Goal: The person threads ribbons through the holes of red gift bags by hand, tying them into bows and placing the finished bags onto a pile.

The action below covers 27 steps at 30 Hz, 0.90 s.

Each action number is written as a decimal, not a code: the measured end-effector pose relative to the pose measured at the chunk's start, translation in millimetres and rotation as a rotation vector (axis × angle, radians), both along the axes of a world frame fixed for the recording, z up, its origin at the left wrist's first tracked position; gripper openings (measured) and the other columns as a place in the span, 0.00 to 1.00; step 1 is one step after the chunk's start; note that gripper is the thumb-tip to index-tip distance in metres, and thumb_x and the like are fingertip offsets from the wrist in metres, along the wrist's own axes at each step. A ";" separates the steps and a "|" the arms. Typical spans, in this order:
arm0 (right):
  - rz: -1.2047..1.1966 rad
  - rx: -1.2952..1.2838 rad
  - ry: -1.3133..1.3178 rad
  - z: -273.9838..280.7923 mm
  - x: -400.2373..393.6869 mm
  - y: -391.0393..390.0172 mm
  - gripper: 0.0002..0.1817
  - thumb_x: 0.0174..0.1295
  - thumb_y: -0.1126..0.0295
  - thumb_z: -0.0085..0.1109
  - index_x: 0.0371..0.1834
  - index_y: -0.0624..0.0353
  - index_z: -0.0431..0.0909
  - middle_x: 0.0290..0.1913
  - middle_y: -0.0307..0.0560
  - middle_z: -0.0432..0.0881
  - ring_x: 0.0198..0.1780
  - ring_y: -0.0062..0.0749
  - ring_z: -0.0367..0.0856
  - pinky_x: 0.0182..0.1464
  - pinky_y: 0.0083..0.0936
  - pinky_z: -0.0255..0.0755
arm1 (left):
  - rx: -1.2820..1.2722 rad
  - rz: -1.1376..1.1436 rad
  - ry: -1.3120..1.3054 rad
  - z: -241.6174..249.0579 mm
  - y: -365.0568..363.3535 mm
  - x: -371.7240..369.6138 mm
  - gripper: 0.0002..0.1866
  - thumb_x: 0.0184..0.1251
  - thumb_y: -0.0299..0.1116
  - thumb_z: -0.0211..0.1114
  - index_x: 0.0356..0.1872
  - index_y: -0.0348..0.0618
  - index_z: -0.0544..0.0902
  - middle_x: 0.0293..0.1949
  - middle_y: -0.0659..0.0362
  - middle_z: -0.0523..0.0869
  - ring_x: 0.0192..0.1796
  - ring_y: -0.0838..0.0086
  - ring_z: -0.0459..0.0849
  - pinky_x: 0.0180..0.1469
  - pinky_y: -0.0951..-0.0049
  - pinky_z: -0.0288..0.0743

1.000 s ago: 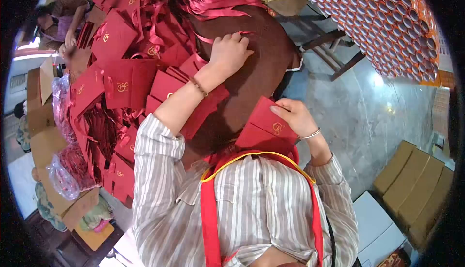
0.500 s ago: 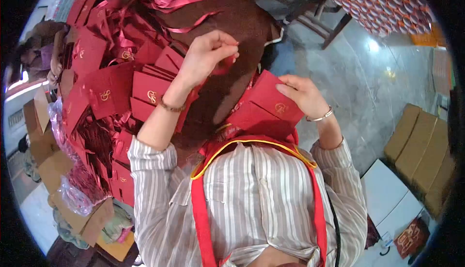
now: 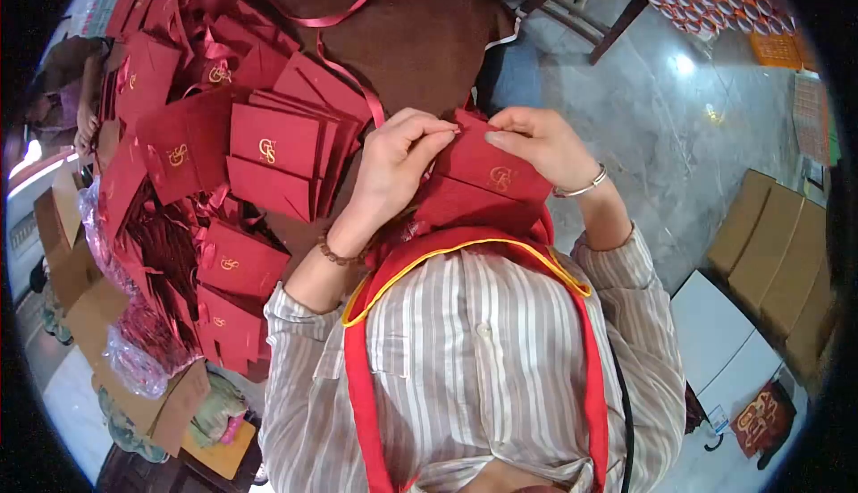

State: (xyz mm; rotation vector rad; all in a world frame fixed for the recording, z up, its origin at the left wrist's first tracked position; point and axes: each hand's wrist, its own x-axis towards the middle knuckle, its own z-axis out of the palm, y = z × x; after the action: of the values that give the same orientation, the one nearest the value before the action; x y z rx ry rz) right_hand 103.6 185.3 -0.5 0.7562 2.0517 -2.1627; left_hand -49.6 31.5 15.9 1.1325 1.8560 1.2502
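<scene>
My left hand [image 3: 398, 158], a beaded bracelet at its wrist, pinches the end of a dark red ribbon [image 3: 357, 84] at the top edge of a red paper gift bag [image 3: 487, 180]. Most of the pinched end is hidden by the fingertips. The ribbon runs back over the brown cloth [image 3: 420, 37]. With thumb and fingers, my right hand [image 3: 545, 149] grips the bag's upper right edge. The bag bears a gold monogram and rests against my red apron [image 3: 456, 235]. To the left lies a stack of similar red bags [image 3: 273, 140].
A heap of red bags with ribbons [image 3: 183, 149] fills the left side, and a person's arm [image 3: 88, 122] shows beyond it. Cardboard boxes [image 3: 776, 265] and a white box [image 3: 715, 341] stand at right. A wooden stool [image 3: 617, 28] stands at the upper right.
My left hand has come down and right from above the brown cloth to the bag's top edge, with a ribbon now trailing behind it. My right hand still holds the bag.
</scene>
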 end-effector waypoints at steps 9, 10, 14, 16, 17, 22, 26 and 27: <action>0.033 0.170 -0.040 8.7 -10.7 -13.2 0.10 0.64 0.69 0.53 0.39 0.66 0.77 0.31 0.32 0.78 0.34 0.12 0.71 0.38 0.14 0.68 | 0.067 0.090 0.163 -8.8 -11.0 9.3 0.04 0.58 0.24 0.63 0.33 0.35 0.80 0.28 0.52 0.81 0.28 0.67 0.81 0.31 0.74 0.73; 0.037 0.176 -0.048 9.8 -11.9 -13.6 0.10 0.64 0.69 0.53 0.39 0.66 0.77 0.31 0.32 0.78 0.34 0.12 0.71 0.38 0.14 0.68 | 0.116 0.094 0.245 -11.1 -11.1 9.0 0.04 0.59 0.24 0.63 0.34 0.34 0.80 0.28 0.53 0.82 0.28 0.70 0.81 0.32 0.76 0.73; 0.057 0.231 -0.066 18.0 -12.9 -11.8 0.11 0.65 0.68 0.52 0.40 0.67 0.77 0.31 0.33 0.78 0.35 0.13 0.71 0.39 0.15 0.68 | 0.216 0.072 0.320 -15.9 -9.3 8.1 0.05 0.57 0.23 0.64 0.33 0.34 0.79 0.28 0.52 0.82 0.29 0.66 0.81 0.32 0.74 0.73; 0.067 0.231 -0.043 19.6 -12.0 -10.4 0.12 0.65 0.68 0.52 0.41 0.67 0.77 0.31 0.34 0.78 0.36 0.15 0.71 0.40 0.16 0.68 | 0.217 0.065 0.329 -13.8 -8.8 7.7 0.05 0.56 0.22 0.65 0.33 0.34 0.79 0.27 0.53 0.81 0.28 0.65 0.81 0.31 0.73 0.73; 0.065 0.230 -0.044 20.4 -11.5 -10.6 0.12 0.65 0.68 0.52 0.41 0.67 0.77 0.31 0.34 0.78 0.36 0.15 0.71 0.40 0.16 0.68 | 0.217 0.064 0.328 -13.9 -9.3 7.5 0.05 0.56 0.22 0.65 0.33 0.34 0.79 0.27 0.53 0.81 0.28 0.65 0.81 0.31 0.73 0.73; 0.064 0.271 -0.043 24.7 -11.3 -12.2 0.12 0.64 0.67 0.52 0.41 0.68 0.76 0.32 0.36 0.79 0.36 0.15 0.72 0.41 0.17 0.68 | 0.246 0.060 0.409 -17.2 -8.5 6.4 0.04 0.56 0.24 0.64 0.29 0.36 0.78 0.25 0.51 0.79 0.27 0.59 0.80 0.28 0.67 0.72; 0.066 0.308 -0.051 24.8 -10.4 -12.9 0.12 0.64 0.67 0.52 0.40 0.68 0.76 0.31 0.37 0.79 0.36 0.16 0.72 0.41 0.18 0.68 | 0.235 0.053 0.388 -17.2 -11.1 5.2 0.04 0.56 0.24 0.63 0.28 0.36 0.77 0.24 0.51 0.78 0.26 0.59 0.79 0.27 0.66 0.71; 0.065 0.311 -0.068 26.4 -10.4 -12.8 0.12 0.64 0.67 0.52 0.40 0.67 0.76 0.31 0.37 0.79 0.35 0.16 0.72 0.40 0.18 0.68 | 0.232 0.059 0.363 -16.3 -11.8 5.2 0.04 0.56 0.24 0.63 0.28 0.36 0.77 0.24 0.52 0.78 0.26 0.59 0.79 0.27 0.66 0.71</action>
State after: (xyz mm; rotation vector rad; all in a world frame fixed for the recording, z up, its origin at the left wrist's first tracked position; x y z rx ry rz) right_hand 93.2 172.4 25.9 0.7655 2.3703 -1.7808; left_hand -44.5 19.8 -0.4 1.5231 2.0550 1.3929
